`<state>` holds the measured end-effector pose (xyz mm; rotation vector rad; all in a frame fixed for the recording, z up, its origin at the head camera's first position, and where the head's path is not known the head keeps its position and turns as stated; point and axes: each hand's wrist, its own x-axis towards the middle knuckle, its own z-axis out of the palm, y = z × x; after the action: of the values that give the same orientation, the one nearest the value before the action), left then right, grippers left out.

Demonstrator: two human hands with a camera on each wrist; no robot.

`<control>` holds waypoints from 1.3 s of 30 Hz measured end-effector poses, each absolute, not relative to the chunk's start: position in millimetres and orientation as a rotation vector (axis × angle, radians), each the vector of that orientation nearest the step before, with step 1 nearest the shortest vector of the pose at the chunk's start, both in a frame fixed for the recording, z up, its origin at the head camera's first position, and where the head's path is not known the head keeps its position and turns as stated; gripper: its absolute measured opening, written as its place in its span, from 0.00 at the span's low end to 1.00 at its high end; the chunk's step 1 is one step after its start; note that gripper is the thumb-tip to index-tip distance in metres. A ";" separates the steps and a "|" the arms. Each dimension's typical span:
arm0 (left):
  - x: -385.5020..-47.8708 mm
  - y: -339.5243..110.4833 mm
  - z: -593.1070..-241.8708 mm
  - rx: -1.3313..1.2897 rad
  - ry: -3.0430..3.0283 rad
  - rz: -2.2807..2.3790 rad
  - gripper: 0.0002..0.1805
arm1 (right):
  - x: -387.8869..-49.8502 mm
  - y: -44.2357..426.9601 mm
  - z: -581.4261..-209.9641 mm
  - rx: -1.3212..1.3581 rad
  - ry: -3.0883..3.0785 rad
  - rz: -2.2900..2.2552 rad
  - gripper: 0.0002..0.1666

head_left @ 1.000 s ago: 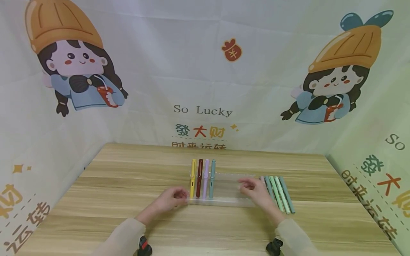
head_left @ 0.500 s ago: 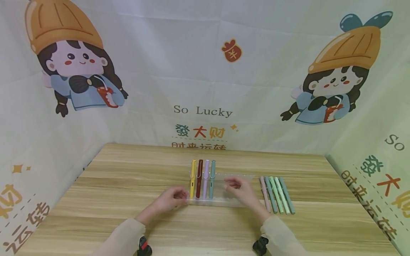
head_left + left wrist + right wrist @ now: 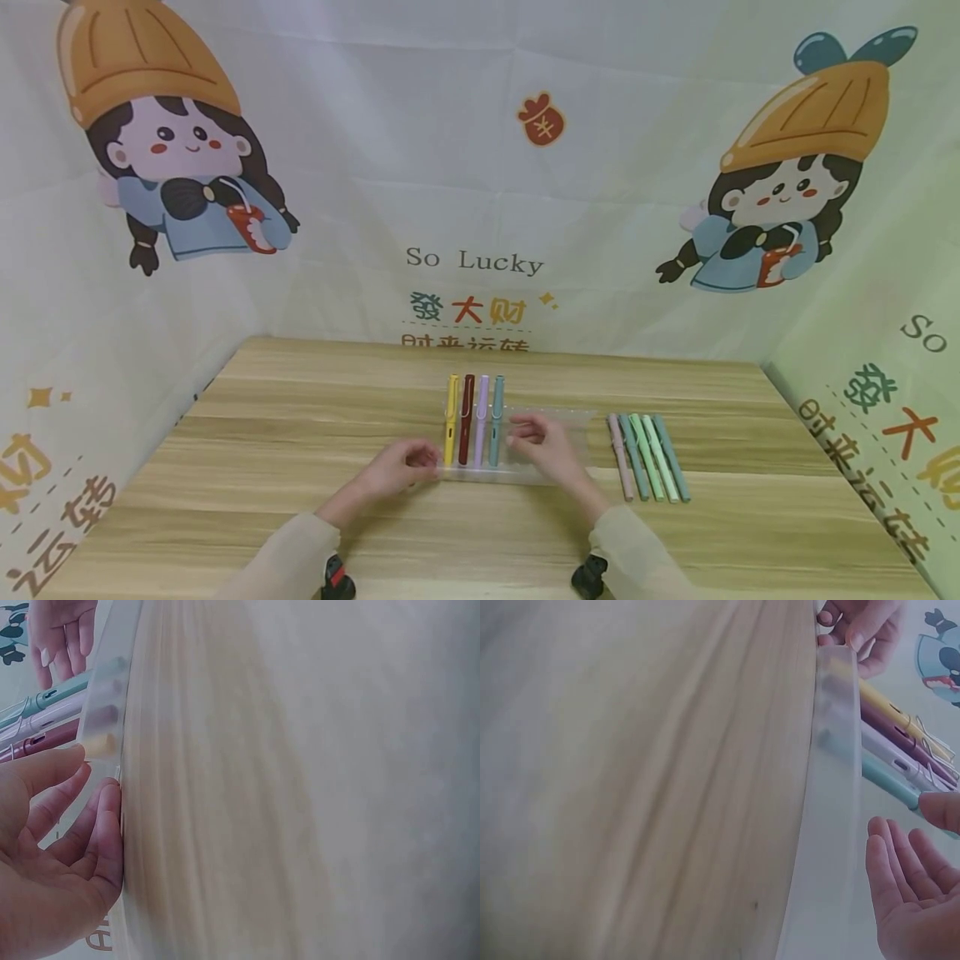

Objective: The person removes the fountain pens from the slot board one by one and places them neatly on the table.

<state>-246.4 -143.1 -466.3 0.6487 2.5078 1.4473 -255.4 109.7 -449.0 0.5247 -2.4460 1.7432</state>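
A clear plastic pen tray [image 3: 555, 474] lies mid-table with a yellow pen [image 3: 451, 421], a dark red pen [image 3: 467, 421], a lilac pen [image 3: 482, 421] and a teal pen [image 3: 497, 421] side by side in its left part. Their lower ends sit behind its frosted front strip [image 3: 829, 847]. My left hand [image 3: 401, 468] holds the tray's left front corner between thumb and fingers, beside the yellow pen. Just right of the teal pen, my right hand [image 3: 546, 446] is over the tray with fingers loosely extended. In the right wrist view its thumb [image 3: 939, 810] overlaps the teal pen; contact is unclear.
Right of the tray lie several pens: a dusty pink pen [image 3: 620, 457], light green pens [image 3: 647, 457] and grey-teal ones [image 3: 672, 457]. The wooden table [image 3: 315, 392] ends at a printed cloth backdrop [image 3: 337, 167] behind and at both sides.
My right hand has moved left, from near the loose pens to beside the teal pen in the tray. The left hand has stayed at the tray's left end.
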 end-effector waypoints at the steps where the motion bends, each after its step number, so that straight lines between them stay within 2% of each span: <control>1: -246.4 -143.2 -466.3 0.650 2.506 1.447 0.09 | -255.5 108.4 -449.2 0.530 -2.431 1.761 0.17; 22: -244.8 -142.0 -462.4 0.626 2.505 1.447 0.10 | -259.9 90.2 -452.5 0.407 -2.463 1.844 0.21; 35: -245.6 -143.1 -462.3 0.652 2.494 1.450 0.09 | -260.8 87.3 -451.4 0.449 -2.453 1.806 0.19; 39: -237.7 -140.0 -450.8 0.646 2.492 1.451 0.09 | -259.5 87.9 -449.9 0.435 -2.457 1.803 0.19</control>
<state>-237.7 -140.0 -450.8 0.6462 2.4918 1.4514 -259.5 87.9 -449.9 0.4349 -2.4566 1.8035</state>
